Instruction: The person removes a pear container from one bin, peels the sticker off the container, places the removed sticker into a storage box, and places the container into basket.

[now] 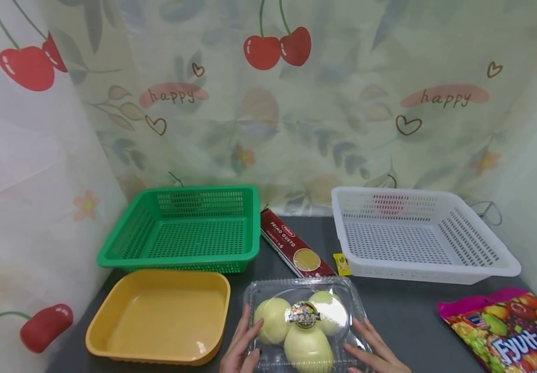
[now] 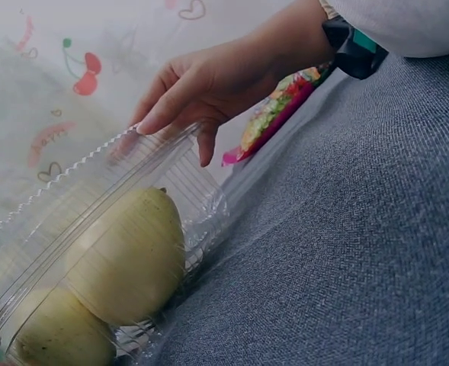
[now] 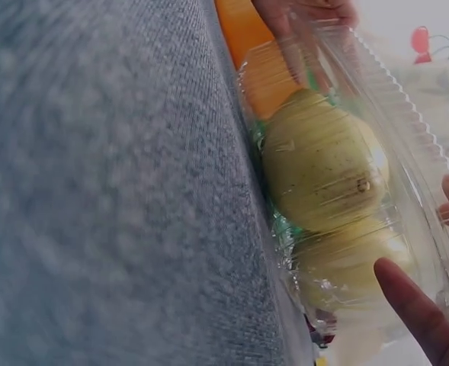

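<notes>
A clear plastic clamshell box (image 1: 338, 356) stands at the near middle of the table, its lid down. Inside are three pale yellow-green pears (image 1: 308, 346), and a round dark label (image 1: 304, 314) is stuck on the lid. My left hand (image 1: 242, 344) grips the box's left side, fingers along the rim. On the opposite side, my right hand (image 1: 374, 349) holds the rim; in the left wrist view its thumb lies under the edge with the fingers above. The right wrist view has one right-hand finger (image 3: 415, 309) stretched out over the box's side.
An orange-yellow tray (image 1: 156, 316) sits left of the box, before a green basket (image 1: 254, 248). Behind the box lie a red spaghetti pack (image 1: 291, 243) and a small yellow packet (image 1: 342, 264). A white basket (image 1: 417, 272) stands back right, a candy bag (image 1: 515, 331) near right.
</notes>
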Tool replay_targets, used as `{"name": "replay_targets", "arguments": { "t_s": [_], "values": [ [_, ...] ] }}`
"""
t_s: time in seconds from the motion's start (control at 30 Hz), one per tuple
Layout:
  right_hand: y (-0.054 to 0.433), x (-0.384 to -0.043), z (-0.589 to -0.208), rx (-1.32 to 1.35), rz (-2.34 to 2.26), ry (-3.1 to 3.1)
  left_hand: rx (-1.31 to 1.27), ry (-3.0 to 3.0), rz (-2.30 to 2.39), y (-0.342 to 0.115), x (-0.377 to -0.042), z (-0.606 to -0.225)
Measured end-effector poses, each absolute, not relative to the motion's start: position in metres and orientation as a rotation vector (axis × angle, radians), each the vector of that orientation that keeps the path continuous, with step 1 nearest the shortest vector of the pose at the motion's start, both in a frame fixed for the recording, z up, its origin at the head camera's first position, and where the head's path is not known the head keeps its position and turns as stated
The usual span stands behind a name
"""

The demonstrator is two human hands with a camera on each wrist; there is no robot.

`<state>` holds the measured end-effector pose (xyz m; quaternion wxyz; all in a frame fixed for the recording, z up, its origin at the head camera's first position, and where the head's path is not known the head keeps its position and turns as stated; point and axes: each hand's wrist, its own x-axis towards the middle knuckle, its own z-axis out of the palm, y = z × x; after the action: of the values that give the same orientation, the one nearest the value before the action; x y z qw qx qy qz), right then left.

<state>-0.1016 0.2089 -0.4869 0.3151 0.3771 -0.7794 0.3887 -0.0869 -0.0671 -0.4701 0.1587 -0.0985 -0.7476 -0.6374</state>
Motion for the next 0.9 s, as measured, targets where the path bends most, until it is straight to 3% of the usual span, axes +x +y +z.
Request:
{"name": "replay_targets", "arguments": {
  "t_s": [0.2,0.33,0.9],
  "values": [
    [0.209,-0.100,-0.481,0.960,0.985,-2.090,-0.391,-2.066,-1.768,-0.069,-0.088,-0.476],
    [0.216,-0.095,-0.467,0.799,0.982,-2.265,-0.461,-2.028,-1.708,-0.069,-0.090,-0.479],
    [0.238,-0.128,-0.415,0.936,0.778,-2.275,-0.488,-1.990,-1.729,-0.068,-0.092,-0.480]
  ]
}}
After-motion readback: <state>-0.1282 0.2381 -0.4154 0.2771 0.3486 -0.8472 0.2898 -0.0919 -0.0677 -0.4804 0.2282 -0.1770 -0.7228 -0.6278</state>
